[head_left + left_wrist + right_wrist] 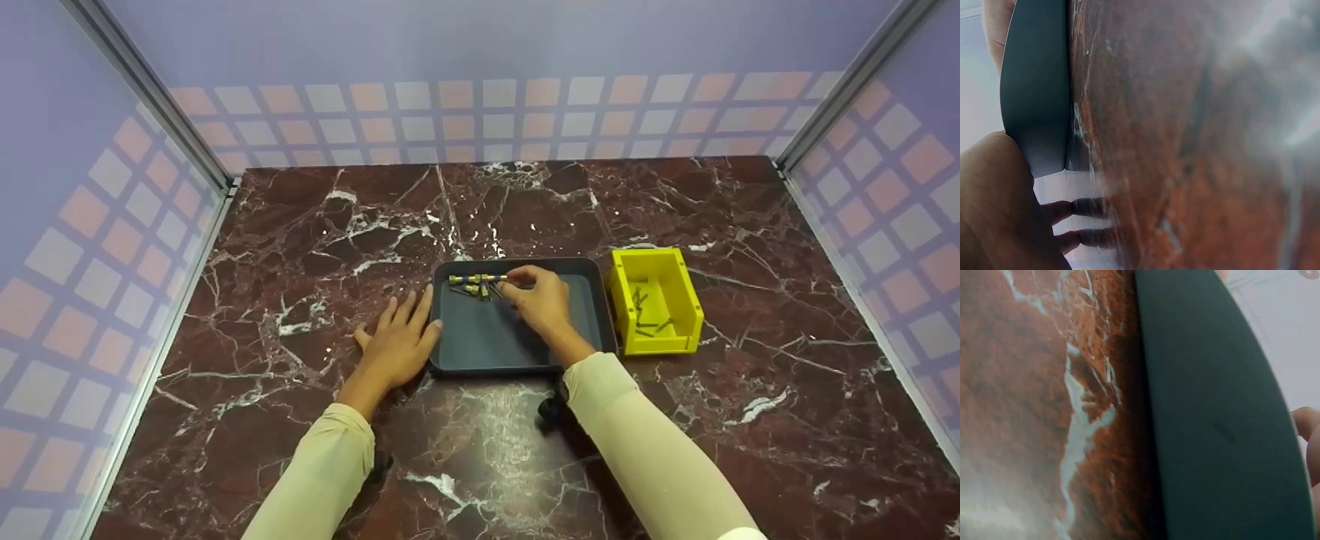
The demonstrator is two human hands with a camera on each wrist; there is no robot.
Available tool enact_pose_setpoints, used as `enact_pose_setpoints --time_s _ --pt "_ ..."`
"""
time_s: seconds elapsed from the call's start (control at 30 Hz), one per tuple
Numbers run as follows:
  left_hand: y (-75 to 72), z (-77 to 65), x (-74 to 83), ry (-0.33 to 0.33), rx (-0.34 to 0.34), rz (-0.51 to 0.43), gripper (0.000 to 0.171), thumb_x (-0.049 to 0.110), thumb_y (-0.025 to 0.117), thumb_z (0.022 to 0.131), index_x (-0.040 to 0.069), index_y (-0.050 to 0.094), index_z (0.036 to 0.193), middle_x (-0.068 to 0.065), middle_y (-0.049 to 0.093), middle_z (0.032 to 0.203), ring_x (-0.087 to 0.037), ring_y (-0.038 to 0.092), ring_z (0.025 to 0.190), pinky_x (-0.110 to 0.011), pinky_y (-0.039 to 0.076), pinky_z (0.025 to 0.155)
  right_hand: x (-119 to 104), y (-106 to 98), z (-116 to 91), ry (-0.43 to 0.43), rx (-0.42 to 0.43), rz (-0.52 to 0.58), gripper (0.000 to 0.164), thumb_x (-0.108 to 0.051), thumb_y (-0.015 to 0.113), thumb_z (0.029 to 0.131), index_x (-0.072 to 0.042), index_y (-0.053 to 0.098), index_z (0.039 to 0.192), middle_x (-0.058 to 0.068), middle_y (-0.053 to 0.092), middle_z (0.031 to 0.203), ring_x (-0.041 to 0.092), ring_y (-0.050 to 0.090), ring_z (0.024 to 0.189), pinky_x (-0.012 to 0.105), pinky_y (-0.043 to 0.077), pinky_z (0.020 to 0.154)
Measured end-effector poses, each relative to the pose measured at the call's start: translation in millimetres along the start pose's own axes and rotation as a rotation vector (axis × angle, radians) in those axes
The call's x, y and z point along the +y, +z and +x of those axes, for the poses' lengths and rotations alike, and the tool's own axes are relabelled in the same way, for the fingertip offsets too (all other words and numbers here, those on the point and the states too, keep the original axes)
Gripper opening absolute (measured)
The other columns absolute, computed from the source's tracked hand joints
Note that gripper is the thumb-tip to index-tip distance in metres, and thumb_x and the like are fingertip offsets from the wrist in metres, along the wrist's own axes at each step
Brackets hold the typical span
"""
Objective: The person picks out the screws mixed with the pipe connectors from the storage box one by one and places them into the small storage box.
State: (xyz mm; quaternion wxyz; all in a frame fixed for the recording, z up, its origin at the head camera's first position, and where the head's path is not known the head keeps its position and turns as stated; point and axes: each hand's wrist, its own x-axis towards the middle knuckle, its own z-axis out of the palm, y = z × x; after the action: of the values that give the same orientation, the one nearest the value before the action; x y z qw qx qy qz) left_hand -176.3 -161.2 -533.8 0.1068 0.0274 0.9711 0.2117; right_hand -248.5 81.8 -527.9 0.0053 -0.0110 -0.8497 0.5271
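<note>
A dark grey tray (487, 345) lies on the marble-patterned table. Inside, near its far left part, are brass fittings (469, 279) with blue bands and several small dark screws (457, 289). My right hand (536, 300) reaches into the tray, thumb and index finger bent at the right end of this pile; whether they pinch a piece is hidden. My left hand (397, 341) rests against the tray's left edge with fingers extended. In the left wrist view the tray wall (1039, 84) stands beside that hand. In the right wrist view, part of the fingers shows behind the tray's side (1219, 427).
A yellow bin (694, 300) stands right of the tray, close to its edge, with several screws (641, 300) inside. Walls with pink and white squares enclose the table at the back, left and right. The marble tabletop (787, 300) spreads around the tray.
</note>
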Motion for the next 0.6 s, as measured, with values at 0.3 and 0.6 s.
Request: enact_pose_setpoints --time_s 0.3,0.6 --pt "-0.4 0.1 0.9 -0.004 -0.001 -0.001 0.064 0.059 0.024 0.107 0.041 0.003 0.164 -0.001 0.015 0.173 -0.036 0.009 0.160 -0.081 0.006 0.109 0.0 8.3 0.8 0.045 0.037 -0.063 0.016 -0.027 0.081 0.087 -0.016 0.080 0.097 0.000 0.077 0.089 0.013 0.068 0.055 0.027 0.055 0.051" --pt "-1.0 -0.8 1.6 -0.002 -0.010 -0.010 0.064 0.058 0.025 0.107 0.041 0.002 0.164 -0.001 0.014 0.173 -0.036 0.008 0.160 -0.084 0.003 0.108 1.2 10.6 -0.3 0.064 0.066 -0.120 0.016 -0.030 0.083 0.083 -0.017 0.081 0.092 -0.003 0.078 0.085 0.008 0.066 0.055 0.024 0.053 0.056"
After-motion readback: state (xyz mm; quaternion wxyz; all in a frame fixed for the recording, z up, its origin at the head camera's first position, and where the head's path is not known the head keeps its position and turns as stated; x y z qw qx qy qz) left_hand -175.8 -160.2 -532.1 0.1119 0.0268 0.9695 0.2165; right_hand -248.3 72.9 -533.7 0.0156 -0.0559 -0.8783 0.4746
